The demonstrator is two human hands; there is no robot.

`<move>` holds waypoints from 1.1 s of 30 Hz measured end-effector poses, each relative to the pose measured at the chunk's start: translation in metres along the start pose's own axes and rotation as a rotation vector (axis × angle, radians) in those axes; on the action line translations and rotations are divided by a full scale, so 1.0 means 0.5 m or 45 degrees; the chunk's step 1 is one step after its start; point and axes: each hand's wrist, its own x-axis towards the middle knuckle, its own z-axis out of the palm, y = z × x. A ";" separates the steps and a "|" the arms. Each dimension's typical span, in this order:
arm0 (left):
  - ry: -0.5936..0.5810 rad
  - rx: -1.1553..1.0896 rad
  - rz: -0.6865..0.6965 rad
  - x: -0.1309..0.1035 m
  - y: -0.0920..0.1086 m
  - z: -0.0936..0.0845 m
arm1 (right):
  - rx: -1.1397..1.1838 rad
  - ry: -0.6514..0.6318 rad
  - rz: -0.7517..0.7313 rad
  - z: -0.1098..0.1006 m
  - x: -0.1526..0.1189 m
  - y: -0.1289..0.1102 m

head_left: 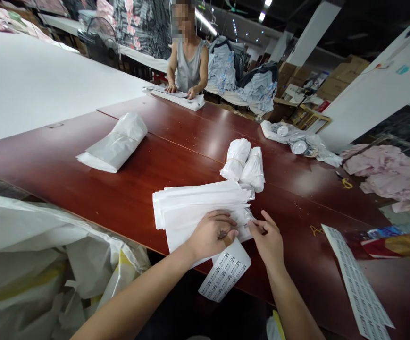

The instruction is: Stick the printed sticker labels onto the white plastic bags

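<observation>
Sticker sheet [225,272] printed "M", left hand [210,234] pressing bags [197,208]

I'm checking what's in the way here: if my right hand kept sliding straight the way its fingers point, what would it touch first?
The right hand points up and left across the table. Its fingers are already at the clear plastic end of the stack of white bags, so that stack comes first. The two bag rolls lie farther along, though depth is uncertain.
</observation>
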 end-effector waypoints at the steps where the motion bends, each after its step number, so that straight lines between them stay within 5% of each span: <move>1: 0.015 -0.007 -0.003 0.000 0.001 0.000 | -0.124 0.039 -0.109 0.000 -0.004 -0.005; 4: 0.028 -0.022 -0.001 0.001 0.003 -0.002 | -0.375 0.072 -0.429 -0.005 0.003 -0.026; 11: -0.062 0.077 0.067 -0.001 0.012 -0.009 | -0.796 -0.339 -0.769 -0.041 0.069 -0.066; 15: -0.228 0.226 0.312 -0.038 0.018 0.019 | -1.014 -0.537 -1.220 -0.049 0.098 -0.100; 19: -0.297 0.434 0.366 -0.071 0.017 0.057 | -1.026 -0.695 -1.557 0.011 0.093 -0.180; 23: -0.429 0.421 0.143 -0.081 0.023 0.075 | -0.646 -0.930 -1.767 0.131 0.026 -0.282; 27: -0.405 0.217 0.244 -0.071 0.047 0.051 | -0.296 -0.955 -1.599 0.186 0.007 -0.338; 30: -0.233 -0.022 0.206 -0.039 0.057 0.004 | -0.097 -0.737 -1.203 0.125 0.050 -0.311; 33: 0.066 -0.162 -0.261 -0.002 0.042 -0.031 | 0.153 -0.507 -0.774 0.027 0.066 -0.244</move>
